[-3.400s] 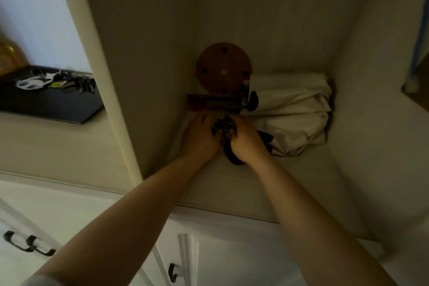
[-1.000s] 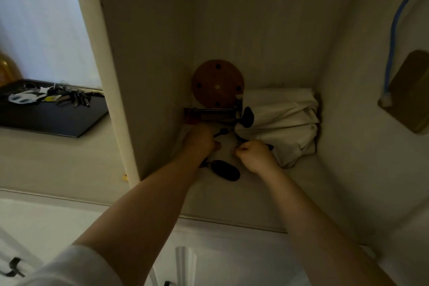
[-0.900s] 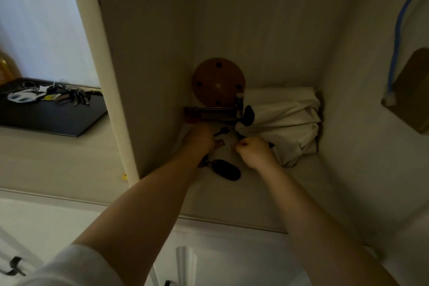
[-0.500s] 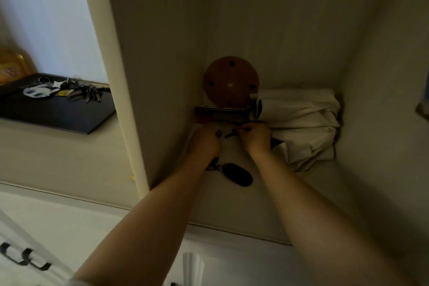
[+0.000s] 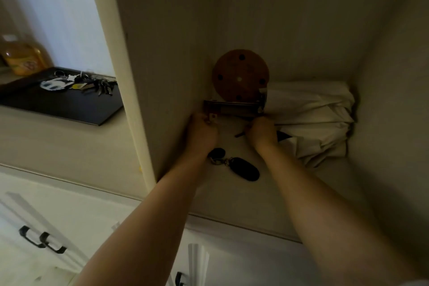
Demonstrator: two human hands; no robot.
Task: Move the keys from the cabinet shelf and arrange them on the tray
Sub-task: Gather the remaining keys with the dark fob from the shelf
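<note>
Both of my hands reach deep into the cabinet shelf (image 5: 232, 199). My left hand (image 5: 203, 133) is curled by the left wall, its fingertips pinching a small pale tag (image 5: 212, 119). My right hand (image 5: 262, 133) is closed on a small dark key (image 5: 239, 134) that pokes out to its left. A black key fob set (image 5: 243, 167) with a ring and a smaller round fob (image 5: 217, 153) lies loose on the shelf between my wrists. Outside the cabinet, at the left, a black tray (image 5: 58, 107) holds a bunch of keys (image 5: 79, 83).
A round wooden disc (image 5: 240, 76) leans on the back wall behind a dark metal bar (image 5: 232, 108). Folded white cloth (image 5: 313, 118) fills the shelf's right corner. A yellow bottle (image 5: 22, 58) stands behind the tray. Drawer handles (image 5: 41, 239) sit below on the left.
My hands have separated from the bunch they held together; the black fob set now lies on the shelf. Both hands moved further back, and the right one has closed on a small key.
</note>
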